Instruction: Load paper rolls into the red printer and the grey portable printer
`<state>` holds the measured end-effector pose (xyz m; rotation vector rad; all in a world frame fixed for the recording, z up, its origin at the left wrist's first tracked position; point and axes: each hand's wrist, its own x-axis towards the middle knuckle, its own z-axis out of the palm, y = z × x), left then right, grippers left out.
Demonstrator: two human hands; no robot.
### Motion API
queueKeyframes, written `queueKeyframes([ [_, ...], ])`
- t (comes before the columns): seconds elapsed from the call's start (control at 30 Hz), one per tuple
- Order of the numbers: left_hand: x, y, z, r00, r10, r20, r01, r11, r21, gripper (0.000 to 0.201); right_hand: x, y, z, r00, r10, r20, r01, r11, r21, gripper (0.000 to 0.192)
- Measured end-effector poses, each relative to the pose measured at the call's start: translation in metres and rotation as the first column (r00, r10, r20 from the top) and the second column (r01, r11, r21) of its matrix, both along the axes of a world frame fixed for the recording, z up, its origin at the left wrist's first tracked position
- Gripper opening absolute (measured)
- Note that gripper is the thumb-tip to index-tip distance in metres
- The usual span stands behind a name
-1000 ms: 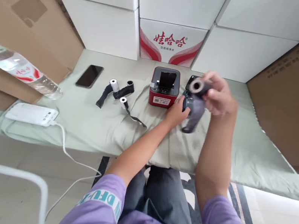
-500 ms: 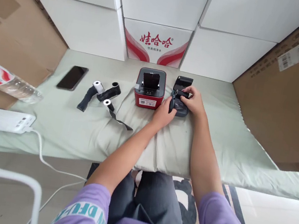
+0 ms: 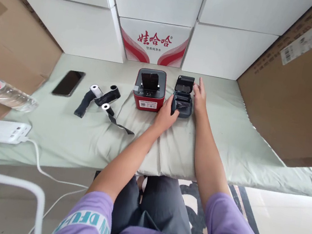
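Black printer (image 3: 182,102), lid up, sits beside red printer (image 3: 150,91) on green cloth; left hand (image 3: 165,116) grips its left side, right hand (image 3: 199,96) rests open-fingered against its right.

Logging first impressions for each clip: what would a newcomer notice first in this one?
Both hands meet at a small dark printer with its lid open, mid-table: the left hand grips its near-left corner, the right hand rests at its right side. A red printer stands just left of it, and black-wrapped paper rolls lie further left.
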<state>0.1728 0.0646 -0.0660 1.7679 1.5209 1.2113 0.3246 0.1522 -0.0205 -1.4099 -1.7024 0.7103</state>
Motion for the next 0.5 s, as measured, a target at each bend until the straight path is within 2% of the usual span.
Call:
queueKeyframes([
  [0.1, -0.001, -0.003, 0.0, 1.0, -0.025, -0.017, 0.026, 0.997, 0.074, 0.063, 0.004, 0.005, -0.009, 0.974, -0.099, -0.201, 0.102, 0.995, 0.002, 0.066],
  [0.2, -0.003, -0.005, 0.0, 1.0, -0.012, -0.015, 0.014, 0.992, 0.122, 0.043, 0.008, 0.01, -0.021, 0.969, -0.08, -0.235, 0.082, 0.997, -0.005, 0.056],
  [0.3, -0.003, -0.005, 0.0, 1.0, 0.008, -0.002, -0.008, 0.99, 0.138, 0.035, 0.01, 0.011, -0.03, 0.975, -0.013, -0.224, 0.006, 0.999, -0.031, 0.047],
  [0.37, -0.002, -0.006, 0.002, 1.0, 0.02, -0.016, -0.018, 0.992, 0.126, 0.035, 0.012, 0.011, -0.032, 0.974, 0.06, -0.22, -0.078, 0.994, -0.073, 0.047],
  [0.5, -0.001, -0.01, 0.007, 0.998, 0.03, -0.057, -0.024, 0.993, 0.113, 0.05, 0.02, 0.01, -0.028, 0.953, 0.202, -0.225, -0.238, 0.959, -0.151, 0.056],
])
